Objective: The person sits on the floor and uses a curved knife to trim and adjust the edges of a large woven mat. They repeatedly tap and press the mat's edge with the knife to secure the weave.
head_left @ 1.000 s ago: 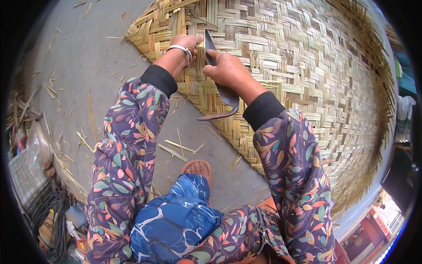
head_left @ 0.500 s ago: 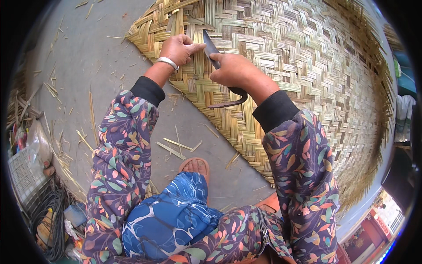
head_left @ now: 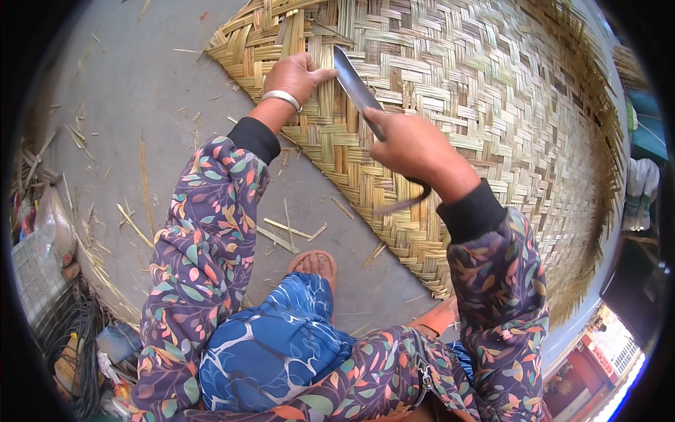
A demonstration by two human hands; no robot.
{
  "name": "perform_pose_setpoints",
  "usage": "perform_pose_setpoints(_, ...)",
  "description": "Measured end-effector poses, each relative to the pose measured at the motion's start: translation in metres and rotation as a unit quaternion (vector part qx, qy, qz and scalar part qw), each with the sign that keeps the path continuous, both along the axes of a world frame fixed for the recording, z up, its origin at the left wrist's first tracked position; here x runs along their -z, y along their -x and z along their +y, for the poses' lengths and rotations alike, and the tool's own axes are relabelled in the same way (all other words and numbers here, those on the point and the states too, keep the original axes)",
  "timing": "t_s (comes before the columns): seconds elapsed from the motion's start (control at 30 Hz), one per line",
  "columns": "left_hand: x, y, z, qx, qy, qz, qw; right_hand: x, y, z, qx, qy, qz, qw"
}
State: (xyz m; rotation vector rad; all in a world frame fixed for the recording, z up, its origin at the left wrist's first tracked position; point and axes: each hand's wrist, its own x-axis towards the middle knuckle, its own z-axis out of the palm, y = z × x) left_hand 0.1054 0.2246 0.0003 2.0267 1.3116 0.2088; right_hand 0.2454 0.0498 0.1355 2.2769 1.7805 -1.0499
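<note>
A large woven mat (head_left: 485, 119) of flat, pale yellow-green strips lies on the grey floor in front of me. My right hand (head_left: 416, 148) is closed round the handle of a knife with a long dark blade (head_left: 355, 86) and a thin curved tail (head_left: 408, 200). The blade slants up and left over the mat, its tip close to my left fingers. My left hand (head_left: 292, 79), with a white bangle (head_left: 283, 98) at the wrist, pinches thumb and finger together over the mat near its left corner. What lies between those fingertips is hidden.
Loose strip scraps (head_left: 278, 239) are scattered on the grey floor (head_left: 190, 70). My sandalled foot (head_left: 314, 266) stands near the mat's edge. At lower left are a pale plastic crate (head_left: 42, 278) and coiled black cable (head_left: 79, 337). The mat's far right side has a ragged fringe (head_left: 610, 141).
My right hand has drawn the knife back, down and right, so more blade shows and it lies apart from the left fingers. My left hand has shifted slightly right, still pinching.
</note>
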Motion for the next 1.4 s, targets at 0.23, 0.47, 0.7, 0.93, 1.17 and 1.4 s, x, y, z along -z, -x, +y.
perform_pose_setpoints(0.23,-0.009,-0.007,-0.005,0.004,-0.016,-0.048,0.999,-0.063,-0.003,-0.062,0.138,-0.024,0.055,0.989)
perform_pose_setpoints(0.47,-0.007,0.034,-0.026,-0.270,0.181,-0.391,0.861,-0.024,0.023,-0.026,0.144,-0.464,0.063,0.872)
perform_pose_setpoints(0.7,0.007,0.058,-0.053,-0.237,0.178,-0.353,0.888,-0.014,0.021,-0.040,0.145,-0.169,0.063,0.973)
perform_pose_setpoints(0.93,0.004,0.046,-0.058,-0.219,0.133,-0.271,0.928,0.029,0.014,-0.052,0.060,-0.092,-0.009,0.994)
perform_pose_setpoints(1.17,0.019,0.050,-0.056,-0.199,0.033,-0.138,0.970,-0.002,0.034,-0.071,0.149,-0.323,0.033,0.934)
perform_pose_setpoints(1.4,0.013,0.047,-0.055,-0.138,-0.024,-0.074,0.987,-0.005,0.017,-0.125,0.163,-0.088,0.076,0.980)
